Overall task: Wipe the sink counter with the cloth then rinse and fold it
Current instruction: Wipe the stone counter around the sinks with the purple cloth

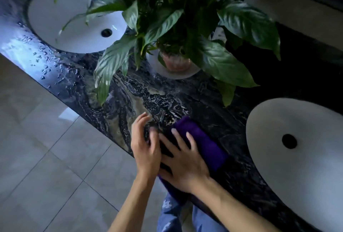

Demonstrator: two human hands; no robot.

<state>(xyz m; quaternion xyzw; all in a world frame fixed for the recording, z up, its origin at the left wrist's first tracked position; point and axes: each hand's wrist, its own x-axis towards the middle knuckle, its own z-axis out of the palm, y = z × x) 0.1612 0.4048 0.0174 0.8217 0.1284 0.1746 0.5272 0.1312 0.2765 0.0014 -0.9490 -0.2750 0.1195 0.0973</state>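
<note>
A purple cloth (202,141) lies folded into a long strip on the black marble counter (133,92), near its front edge, between two white sinks. My right hand (182,161) lies flat on the cloth's near half, fingers spread, pressing it down. My left hand (145,145) hovers at the cloth's left side with curled, slightly blurred fingers; whether it touches the cloth is unclear. The cloth's near end hangs just past the counter edge under my right wrist.
A white sink (74,20) sits at the far left and another white sink (300,150) at the right. A large leafy plant in a pink pot (176,61) stands on a white saucer between them. Water drops bead on the counter's left part. Grey floor tiles (46,148) lie below.
</note>
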